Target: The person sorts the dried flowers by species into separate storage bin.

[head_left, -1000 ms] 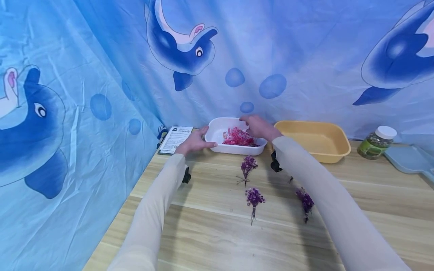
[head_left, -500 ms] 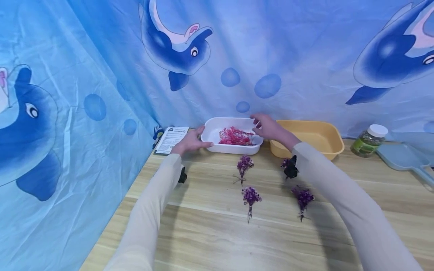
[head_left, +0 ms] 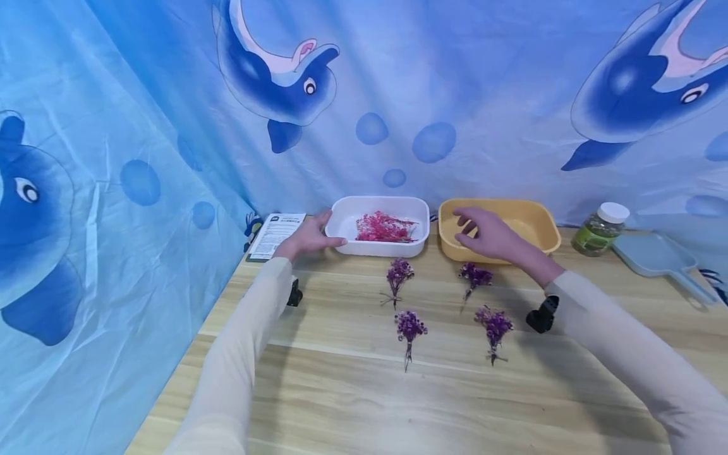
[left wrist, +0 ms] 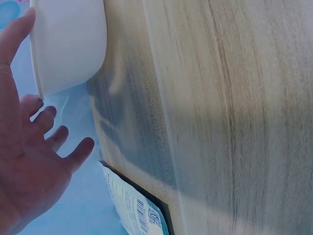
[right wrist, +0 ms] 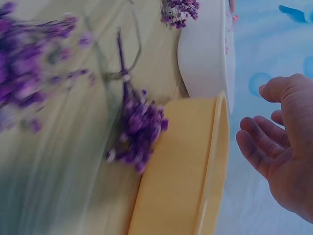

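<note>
My left hand (head_left: 307, 239) rests against the left end of the white basin (head_left: 380, 250), thumb along the front rim and fingers loosely spread. In the left wrist view its fingertips (left wrist: 33, 103) touch the basin's rim. Pink dried flowers (head_left: 382, 226) lie inside that basin. Over the left part of the yellow basin (head_left: 531, 215) hovers my right hand (head_left: 488, 232), its fingers loosely bent and holding nothing. Small purple dried-flower bunches lie on the table in front: one near the white basin (head_left: 399, 275), one by the yellow basin (head_left: 474, 278), and two nearer (head_left: 409, 330) (head_left: 493, 327).
A printed packet (head_left: 277, 236) lies left of the white basin. Right of the yellow basin stand a white-lidded jar (head_left: 600, 230) and a pale blue dustpan (head_left: 654, 254). A blue dolphin-print curtain (head_left: 398, 95) hangs behind the wooden table (head_left: 341, 392).
My right hand has moved right, from inside the white basin to above the yellow one. The left hand stays at the white basin's end. The head view has shifted slightly right.
</note>
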Motion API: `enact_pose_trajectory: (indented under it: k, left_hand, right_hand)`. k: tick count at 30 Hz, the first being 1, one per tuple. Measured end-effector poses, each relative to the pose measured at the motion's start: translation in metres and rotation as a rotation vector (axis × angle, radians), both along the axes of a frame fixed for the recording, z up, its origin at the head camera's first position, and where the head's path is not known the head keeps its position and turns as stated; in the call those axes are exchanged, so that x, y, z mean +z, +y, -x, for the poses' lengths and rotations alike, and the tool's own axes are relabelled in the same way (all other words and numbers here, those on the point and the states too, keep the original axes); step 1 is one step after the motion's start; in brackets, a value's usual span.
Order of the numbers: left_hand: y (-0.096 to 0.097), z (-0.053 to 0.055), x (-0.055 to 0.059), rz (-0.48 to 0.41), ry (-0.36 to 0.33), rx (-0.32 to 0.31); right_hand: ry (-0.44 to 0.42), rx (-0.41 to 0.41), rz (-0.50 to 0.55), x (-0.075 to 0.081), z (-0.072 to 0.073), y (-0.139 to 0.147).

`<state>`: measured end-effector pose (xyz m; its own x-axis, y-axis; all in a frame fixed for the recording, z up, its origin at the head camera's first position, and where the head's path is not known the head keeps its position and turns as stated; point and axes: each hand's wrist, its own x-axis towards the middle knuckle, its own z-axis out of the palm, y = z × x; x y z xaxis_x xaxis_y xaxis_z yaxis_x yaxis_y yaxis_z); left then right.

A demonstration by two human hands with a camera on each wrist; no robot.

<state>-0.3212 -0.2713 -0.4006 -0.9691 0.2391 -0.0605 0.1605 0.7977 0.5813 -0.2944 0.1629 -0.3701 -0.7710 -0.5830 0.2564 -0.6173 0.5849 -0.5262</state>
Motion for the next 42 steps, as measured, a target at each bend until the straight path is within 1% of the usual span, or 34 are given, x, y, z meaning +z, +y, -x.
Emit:
enact_pose_trajectory:
  k: [6,9,12,14,17,22,29,33,34,36,37,39,42]
  left_hand:
    - [-0.006,-0.003,0.002,0.048,0.016,-0.021]
    - [-0.01,-0.006,0.005,0.059,0.034,-0.023]
    - [-0.013,-0.008,0.009,0.099,0.049,-0.026]
    - [-0.014,-0.008,0.011,0.14,0.054,-0.031]
    - [-0.014,-0.007,0.012,0.175,0.062,-0.04]
    - [-0.012,-0.007,0.01,0.173,0.072,-0.047]
    - [-0.007,-0.01,0.005,0.131,0.066,-0.027]
    - [-0.006,-0.01,0.002,0.115,0.081,-0.021]
    - [-0.006,-0.01,0.001,0.112,0.086,-0.013]
    - [-0.006,-0.012,0.001,0.073,0.104,0.02]
    - [-0.006,-0.013,0.001,0.043,0.122,0.043]
    - [-0.005,-0.017,0.001,-0.014,0.183,0.094]
    - [-0.002,-0.029,0.004,-0.12,0.317,0.182]
  right_hand:
    - [0.062,-0.06,0.065,0.004,-0.022,0.035]
    - [0.098,-0.087,0.103,0.005,-0.031,0.051]
    - [0.121,-0.127,0.133,0.003,-0.036,0.066]
    - [0.119,-0.164,0.144,0.001,-0.04,0.076]
    - [0.116,-0.227,0.166,-0.004,-0.044,0.091]
    - [0.092,-0.296,0.192,-0.012,-0.051,0.109]
    - [0.049,-0.343,0.2,-0.021,-0.055,0.122]
    - [0.047,-0.354,0.214,-0.025,-0.056,0.129]
    - [0.048,-0.36,0.217,-0.026,-0.057,0.131]
    - [0.053,-0.368,0.219,-0.027,-0.057,0.134]
    - [0.051,-0.377,0.218,-0.028,-0.058,0.136]
    - [0.048,-0.387,0.217,-0.029,-0.059,0.139]
    - [0.042,-0.406,0.203,-0.031,-0.057,0.141]
